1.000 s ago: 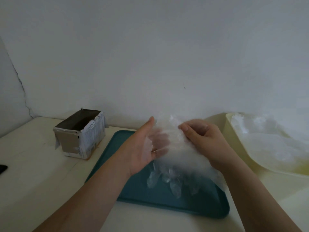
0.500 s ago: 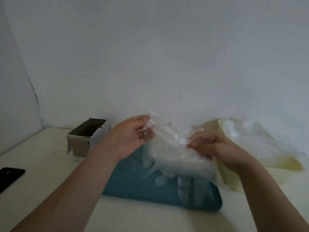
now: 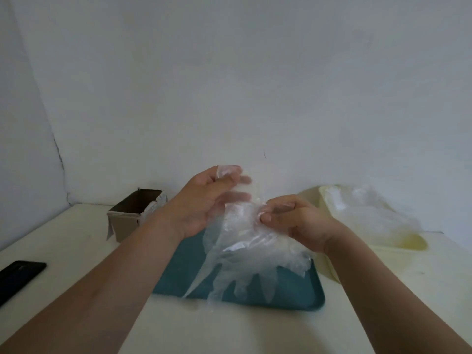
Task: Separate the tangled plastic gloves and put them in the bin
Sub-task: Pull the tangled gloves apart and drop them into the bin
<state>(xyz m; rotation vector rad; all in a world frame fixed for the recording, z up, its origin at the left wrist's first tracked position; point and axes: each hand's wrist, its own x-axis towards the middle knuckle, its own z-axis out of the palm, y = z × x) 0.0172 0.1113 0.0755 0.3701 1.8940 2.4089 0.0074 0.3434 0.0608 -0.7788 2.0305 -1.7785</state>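
Note:
A bunch of clear plastic gloves [image 3: 245, 246] hangs in the air over the teal tray [image 3: 293, 295], glove fingers dangling down. My left hand [image 3: 204, 200] pinches a thin edge of plastic at the upper left of the bunch, fingers blurred. My right hand [image 3: 293, 221] pinches the top of the bunch on its right side, fingers curled. The pale yellow bin [image 3: 398, 246] stands to the right, with several clear gloves [image 3: 367, 208] lying in it.
An open cardboard box [image 3: 135, 213] sits at the back left of the white table [image 3: 63, 251]. A black phone [image 3: 20, 277] lies near the left edge. A white wall rises right behind the table.
My left hand went from flat against the bunch to pinching a plastic edge and lifting it up. The bunch hangs longer. The view shifted left, bringing the phone in.

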